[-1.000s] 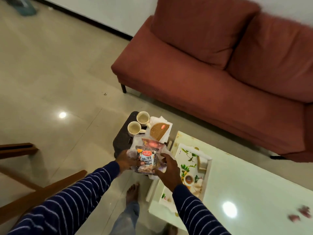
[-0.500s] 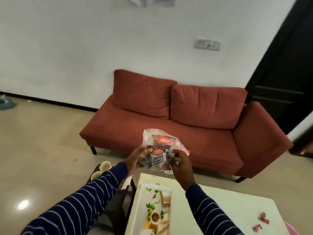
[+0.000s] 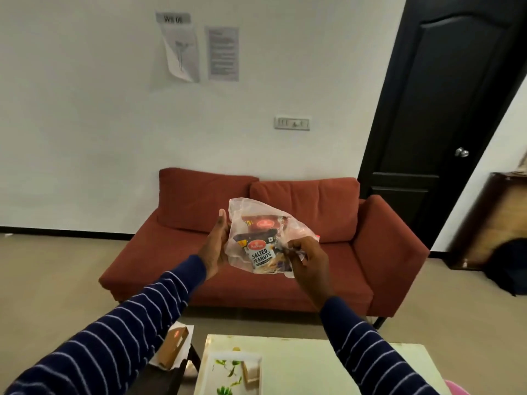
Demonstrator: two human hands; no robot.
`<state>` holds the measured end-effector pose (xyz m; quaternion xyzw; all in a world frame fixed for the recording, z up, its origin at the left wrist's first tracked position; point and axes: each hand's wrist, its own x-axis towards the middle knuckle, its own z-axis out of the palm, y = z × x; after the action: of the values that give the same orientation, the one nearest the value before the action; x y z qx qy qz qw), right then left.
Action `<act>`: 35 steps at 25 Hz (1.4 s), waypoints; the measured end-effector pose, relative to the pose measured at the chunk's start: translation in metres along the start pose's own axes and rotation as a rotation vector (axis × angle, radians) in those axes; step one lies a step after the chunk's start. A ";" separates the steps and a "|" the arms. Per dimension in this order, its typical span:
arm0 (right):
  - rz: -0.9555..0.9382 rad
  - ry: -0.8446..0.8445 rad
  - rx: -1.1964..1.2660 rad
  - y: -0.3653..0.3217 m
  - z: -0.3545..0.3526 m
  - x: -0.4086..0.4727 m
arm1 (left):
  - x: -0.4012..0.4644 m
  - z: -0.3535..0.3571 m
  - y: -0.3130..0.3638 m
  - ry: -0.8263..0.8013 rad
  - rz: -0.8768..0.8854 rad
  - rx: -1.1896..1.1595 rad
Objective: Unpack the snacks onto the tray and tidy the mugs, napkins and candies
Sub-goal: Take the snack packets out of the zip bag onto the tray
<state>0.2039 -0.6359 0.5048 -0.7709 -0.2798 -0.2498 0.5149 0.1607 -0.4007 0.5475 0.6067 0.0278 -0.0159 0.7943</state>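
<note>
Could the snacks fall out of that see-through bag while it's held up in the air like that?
Maybe. The plastic bag is thin and crumpled, held up over the floor, beyond the tray. The right hand only pinches one side, and the left hand just rests flat against it, so the salted peanuts packet could slip out and miss the tray. Tugging hard might also tear the thin plastic.

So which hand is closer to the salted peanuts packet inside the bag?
Right. The right hand pinches the clear bag right beside the salted peanuts packet; the left hand supports the bag's far left edge.
</note>
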 end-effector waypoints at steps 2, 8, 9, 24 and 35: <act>-0.101 0.007 -0.078 -0.012 -0.007 0.006 | 0.005 0.005 0.016 0.013 0.047 -0.002; -0.390 -0.071 -0.199 -0.032 -0.018 0.009 | 0.014 0.005 0.058 -0.024 0.040 -0.099; -0.414 -0.090 -0.228 -0.033 -0.021 0.010 | 0.016 0.006 0.063 -0.046 0.011 -0.111; -0.624 -0.205 -0.459 0.003 -0.090 0.018 | 0.047 0.082 0.094 0.015 0.150 0.112; -0.453 -0.260 -0.480 0.065 -0.213 0.035 | 0.072 0.200 0.076 0.180 0.346 0.041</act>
<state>0.2536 -0.8487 0.5591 -0.8135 -0.4403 -0.3161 0.2108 0.2423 -0.5733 0.6685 0.6175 -0.0064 0.1747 0.7669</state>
